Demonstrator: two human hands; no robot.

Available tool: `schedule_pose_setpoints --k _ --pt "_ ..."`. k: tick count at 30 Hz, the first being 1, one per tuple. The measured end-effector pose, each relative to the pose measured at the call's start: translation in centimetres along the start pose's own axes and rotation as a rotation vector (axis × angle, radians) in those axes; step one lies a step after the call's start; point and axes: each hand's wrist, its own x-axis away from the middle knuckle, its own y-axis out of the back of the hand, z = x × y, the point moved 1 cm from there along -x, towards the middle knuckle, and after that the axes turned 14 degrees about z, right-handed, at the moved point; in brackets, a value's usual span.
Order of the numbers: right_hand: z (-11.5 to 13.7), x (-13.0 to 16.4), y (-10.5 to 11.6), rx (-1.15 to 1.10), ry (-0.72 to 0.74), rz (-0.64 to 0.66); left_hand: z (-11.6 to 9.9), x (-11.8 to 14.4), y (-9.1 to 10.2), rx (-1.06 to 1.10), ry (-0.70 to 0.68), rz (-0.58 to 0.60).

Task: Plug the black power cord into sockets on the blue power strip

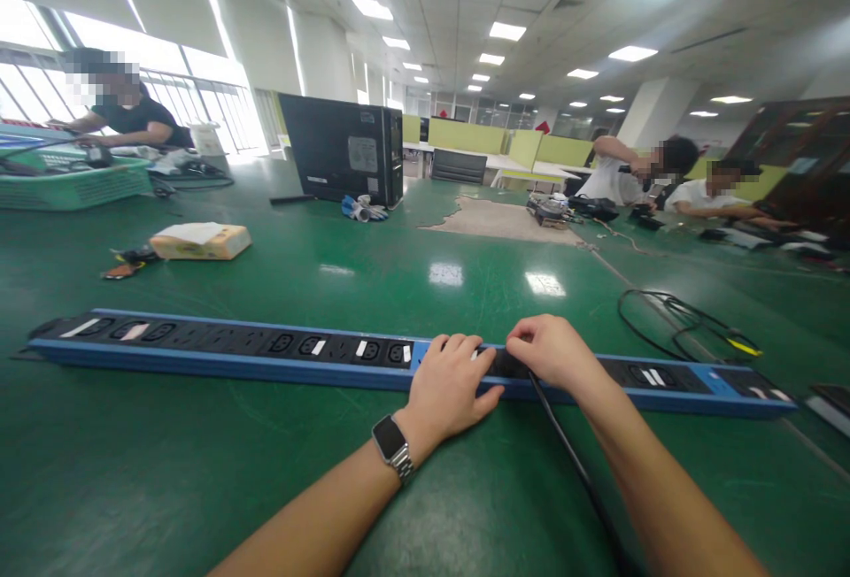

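Note:
A long blue power strip (pixel 232 369) with black socket panels lies across the green table in front of me. Across its middle rests my left hand (pixel 452 382), fingers bent over the top and thumb along the near side, gripping the strip. My right hand (pixel 554 351) is closed in a pinch just to the right, at a black plug (pixel 511 363) on the socket face. From there a black power cord (pixel 564 444) runs down toward me, under my right forearm. My fingers partly hide the plug, so how deep it sits I cannot tell.
A coiled black cable (pixel 683 316) lies behind the strip's right end. Beyond the strip are a tissue pack (pixel 199 242), a black computer case (pixel 338 148), gloves (pixel 364 208) and a green basket (pixel 73 183). Several people sit around the table's far sides.

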Motion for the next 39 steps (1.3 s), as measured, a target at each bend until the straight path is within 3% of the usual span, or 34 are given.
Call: schedule_pose_setpoints --k 3,11,25,39 --pt "0.4 0.0 -0.2 0.048 0.023 -0.031 0.0 0.1 0.0 0.002 -0.005 0.004" --pt "-1.0 0.0 0.0 -0.003 0.086 0.034 -0.1 0.1 0.0 -0.008 -0.001 0.007" --pt "0.9 0.7 -1.1 0.146 -0.042 -0.048 -0.1 0.1 0.0 -0.010 0.000 0.009" --pt "-0.1 1.0 -1.0 -0.048 0.053 0.006 -0.1 0.1 0.1 0.007 -0.009 -0.008"
